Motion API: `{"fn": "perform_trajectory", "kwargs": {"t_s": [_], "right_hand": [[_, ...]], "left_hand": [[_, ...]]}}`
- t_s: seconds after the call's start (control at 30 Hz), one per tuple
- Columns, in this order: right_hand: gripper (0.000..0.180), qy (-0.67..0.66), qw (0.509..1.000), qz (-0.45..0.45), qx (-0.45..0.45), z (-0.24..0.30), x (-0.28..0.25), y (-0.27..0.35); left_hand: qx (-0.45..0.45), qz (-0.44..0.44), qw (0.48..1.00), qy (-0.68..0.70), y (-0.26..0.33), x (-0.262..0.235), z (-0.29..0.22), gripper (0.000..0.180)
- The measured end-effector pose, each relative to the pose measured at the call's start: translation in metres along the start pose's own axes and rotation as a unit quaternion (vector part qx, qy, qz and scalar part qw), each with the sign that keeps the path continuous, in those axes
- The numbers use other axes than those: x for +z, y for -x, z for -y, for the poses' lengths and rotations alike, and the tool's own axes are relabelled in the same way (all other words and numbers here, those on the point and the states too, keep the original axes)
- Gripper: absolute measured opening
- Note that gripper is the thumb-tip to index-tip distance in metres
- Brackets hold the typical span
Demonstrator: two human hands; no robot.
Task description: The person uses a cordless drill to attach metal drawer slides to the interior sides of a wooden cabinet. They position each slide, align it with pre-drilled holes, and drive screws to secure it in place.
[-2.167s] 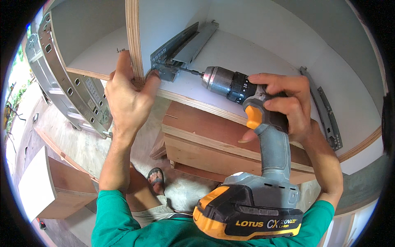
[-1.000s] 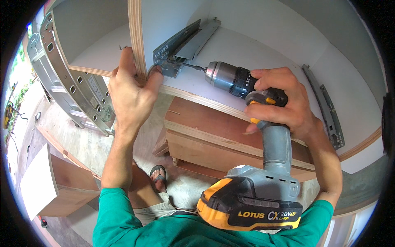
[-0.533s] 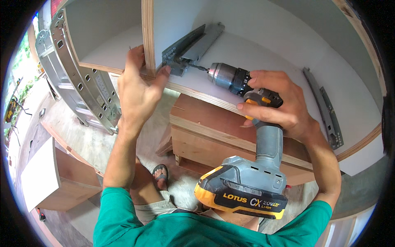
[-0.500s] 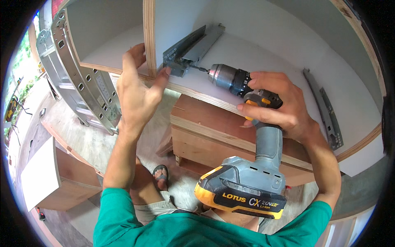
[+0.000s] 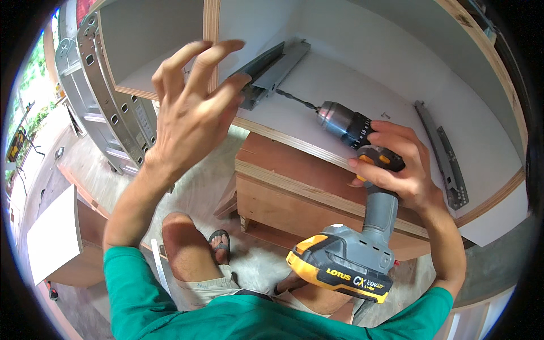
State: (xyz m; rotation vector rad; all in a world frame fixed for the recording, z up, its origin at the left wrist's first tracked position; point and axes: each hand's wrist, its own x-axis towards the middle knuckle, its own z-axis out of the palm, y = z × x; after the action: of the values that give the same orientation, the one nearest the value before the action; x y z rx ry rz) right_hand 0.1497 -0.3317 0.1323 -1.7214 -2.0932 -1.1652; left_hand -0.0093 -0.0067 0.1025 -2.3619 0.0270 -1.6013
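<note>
Holds a cordless drill (image 5: pixel 381 215) clamped in the right grip (image 5: pixel 405 164), with its bit (image 5: pixel 297 101) angled toward a metal rail (image 5: pixel 283 65) just beyond the left grip (image 5: pixel 190 113). Holds the left grip spread wide apart. Has another rail (image 5: pixel 445 156) to the right of the right grip.

Floor (image 5: pixel 198 190): mottled grey, below left hand (image 5: pixel 190 110) and right hand (image 5: pixel 405 164)
Plywood box (image 5: pixel 300 201): brown-topped, lower, between the hands
Ladder (image 5: pixel 102 93): metal, left of the left hand
White-faced box (image 5: pixel 52 235): lower left of the left hand
Greenery (image 5: pixel 34 71): daylit, far left
</note>
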Motion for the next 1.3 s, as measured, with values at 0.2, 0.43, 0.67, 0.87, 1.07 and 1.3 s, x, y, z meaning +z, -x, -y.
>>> {"fn": "perform_trajectory", "kwargs": {"t_s": [0.2,0.43,0.67,0.87,1.07,1.3], "right_hand": [[0.045,0.062,0.997,-0.037,0.033,0.012,-0.016,0.031],[0.067,0.026,0.995,-0.066,0.073,0.005,-0.028,0.054],[0.074,-0.048,0.99,-0.076,0.112,-0.003,-0.023,0.062],[0.073,-0.003,0.984,-0.09,0.157,-0.002,-0.025,0.064],[0.074,-0.073,0.955,-0.174,0.228,-0.008,-0.028,0.063],[0.094,-0.126,0.952,-0.192,0.201,-0.008,-0.026,0.067]], "left_hand": [[0.108,0.134,0.982,-0.075,-0.028,0.001,0.006,0.011],[0.104,0.041,0.994,-0.002,-0.037,-0.001,-0.007,0.015],[0.13,0.096,0.971,0.176,-0.078,0.039,-0.063,0.015],[0.115,0.147,0.963,0.192,-0.087,0.056,-0.092,0.013],[0.121,0.111,0.963,0.216,-0.081,0.072,-0.105,0.017],[0.116,-0.207,0.905,0.353,-0.09,0.05,-0.147,0.028]]}}
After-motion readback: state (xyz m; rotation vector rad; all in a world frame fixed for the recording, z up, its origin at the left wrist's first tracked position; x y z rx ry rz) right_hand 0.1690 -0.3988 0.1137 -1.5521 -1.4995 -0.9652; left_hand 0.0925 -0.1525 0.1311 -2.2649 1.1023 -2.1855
